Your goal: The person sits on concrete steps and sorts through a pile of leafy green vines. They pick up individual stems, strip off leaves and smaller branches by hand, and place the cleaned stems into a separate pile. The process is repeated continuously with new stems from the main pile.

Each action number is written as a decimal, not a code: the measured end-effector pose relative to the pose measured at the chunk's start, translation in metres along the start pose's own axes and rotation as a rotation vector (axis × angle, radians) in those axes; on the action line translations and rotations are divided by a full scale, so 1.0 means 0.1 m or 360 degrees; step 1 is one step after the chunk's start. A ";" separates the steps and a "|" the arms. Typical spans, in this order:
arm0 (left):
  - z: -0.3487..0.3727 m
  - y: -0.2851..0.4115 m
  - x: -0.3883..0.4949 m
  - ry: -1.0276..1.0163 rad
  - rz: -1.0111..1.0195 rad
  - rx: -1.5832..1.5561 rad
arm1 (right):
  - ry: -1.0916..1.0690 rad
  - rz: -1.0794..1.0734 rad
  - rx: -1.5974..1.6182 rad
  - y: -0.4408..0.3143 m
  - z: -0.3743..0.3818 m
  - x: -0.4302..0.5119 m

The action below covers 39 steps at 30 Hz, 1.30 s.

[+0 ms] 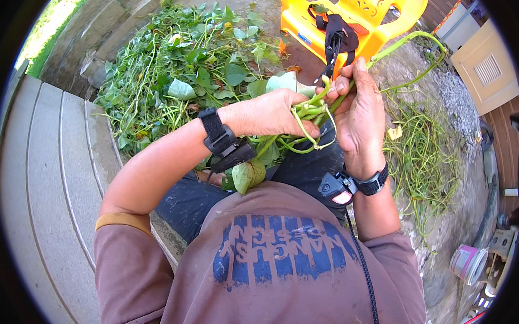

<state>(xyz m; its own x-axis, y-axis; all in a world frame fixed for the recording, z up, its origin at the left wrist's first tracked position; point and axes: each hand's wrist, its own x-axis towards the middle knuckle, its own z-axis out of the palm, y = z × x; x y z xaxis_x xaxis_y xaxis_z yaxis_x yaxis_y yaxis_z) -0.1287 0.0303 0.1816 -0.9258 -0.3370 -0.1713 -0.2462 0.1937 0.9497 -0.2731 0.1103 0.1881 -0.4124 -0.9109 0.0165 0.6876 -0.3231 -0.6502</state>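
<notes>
A bunch of cut green stems [309,109] is gripped in my left hand [276,113], the thumb and fingers closed around it. A thin peeled strip dangles from the bunch, and a heart-shaped leaf [248,175] hangs below, over my lap. Close by on the right, my right hand [363,112] pinches a long green leaf stalk or vine [433,38] that loops out past the fingers to the upper right. The fingertips of both hands are only a little apart. A pale leaf [283,82] shows just beyond my left hand.
A large heap of leafy vines [177,69] lies ahead on the left. To the right, stripped thin stems [426,163] are spread on the concrete floor. A yellow plastic chair [378,22] with a black bag [342,33] stands ahead. Grey steps [49,163] flank my left; a bucket [462,260] sits at right.
</notes>
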 end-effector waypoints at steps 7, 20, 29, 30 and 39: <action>-0.25 0.44 -0.15 0.0232 -0.0222 -0.0064 | 0.0007 -0.0477 -0.0320 0.14 -0.23 0.03; -0.55 0.76 0.08 0.0144 0.0271 0.0957 | -0.0656 0.0388 -0.0822 0.56 -0.46 -0.44; -0.94 0.52 0.47 0.0449 0.0308 0.2391 | -0.0443 0.0236 -0.0673 0.52 -0.54 -0.33; -0.98 0.48 0.51 0.0470 0.0255 0.2421 | -0.0376 0.0258 -0.0656 0.50 -0.54 -0.28; -1.41 0.62 0.79 0.1404 -0.0466 0.1840 | -0.0616 0.0343 -0.0770 0.36 -0.40 -0.63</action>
<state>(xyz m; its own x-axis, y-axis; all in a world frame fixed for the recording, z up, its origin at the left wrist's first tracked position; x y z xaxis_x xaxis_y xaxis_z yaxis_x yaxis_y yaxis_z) -0.1769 -0.1139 0.2636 -0.4397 -0.8475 0.2974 -0.8665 0.4874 0.1076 -0.2463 0.1668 0.1331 0.0113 -0.9981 0.0610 0.3472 -0.0533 -0.9363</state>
